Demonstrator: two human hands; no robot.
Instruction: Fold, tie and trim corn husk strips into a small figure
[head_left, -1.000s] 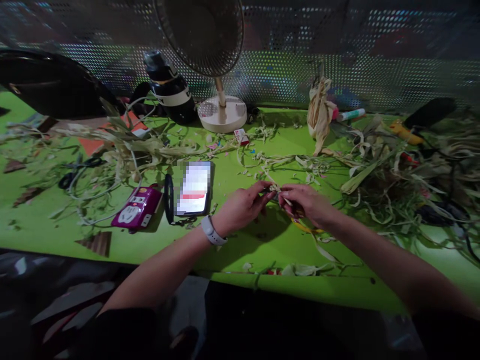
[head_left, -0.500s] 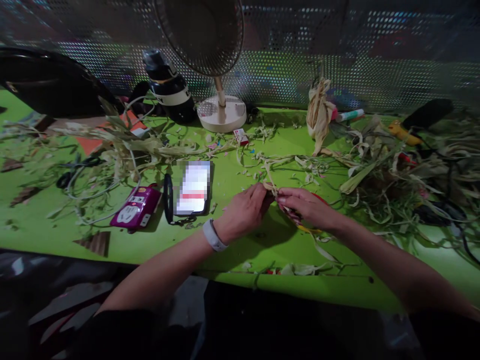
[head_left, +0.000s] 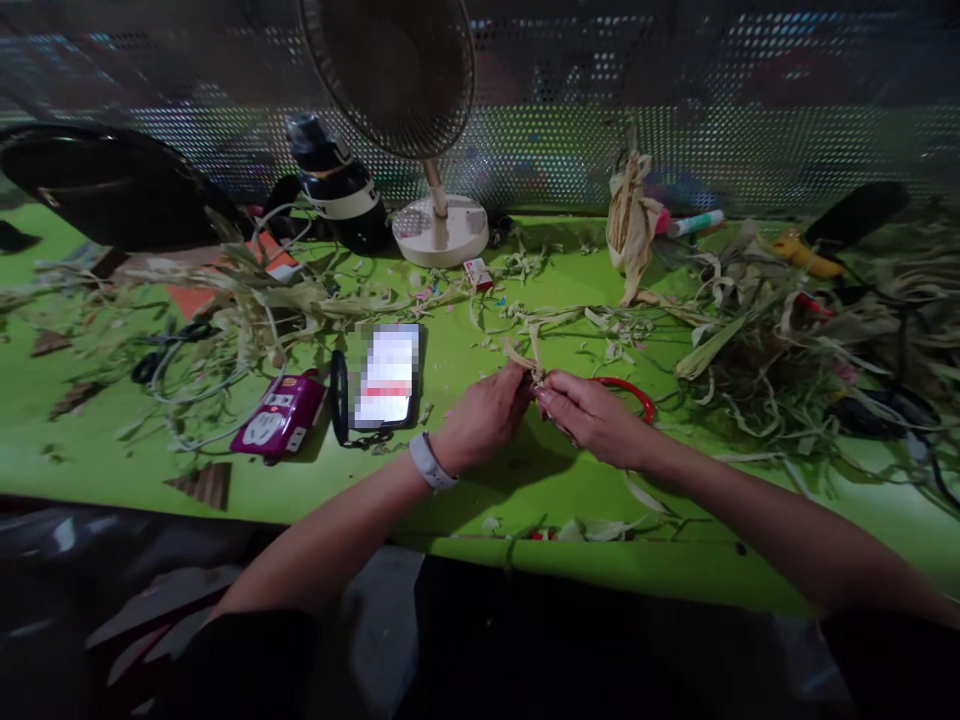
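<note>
My left hand (head_left: 486, 415) and my right hand (head_left: 589, 417) meet above the green table (head_left: 450, 480), both pinched on a small twist of dried corn husk (head_left: 527, 361) whose ends stick up between the fingertips. A white band sits on my left wrist. Just behind my right hand lies a red ring-shaped handle (head_left: 630, 393), partly hidden by the hand. Loose husk strips (head_left: 600, 525) lie near the table's front edge below my hands.
A phone (head_left: 388, 374) and a magenta power strip (head_left: 279, 426) lie left of my hands. A fan on a white base (head_left: 439, 226), a dark bottle (head_left: 339, 192) and a husk bundle (head_left: 630, 222) stand at the back. Husk piles (head_left: 787, 340) cover the right; scissors (head_left: 161, 350) lie left.
Both hands have shifted slightly left and away from me with the husk twist. The red ring behind my right hand has come into view.
</note>
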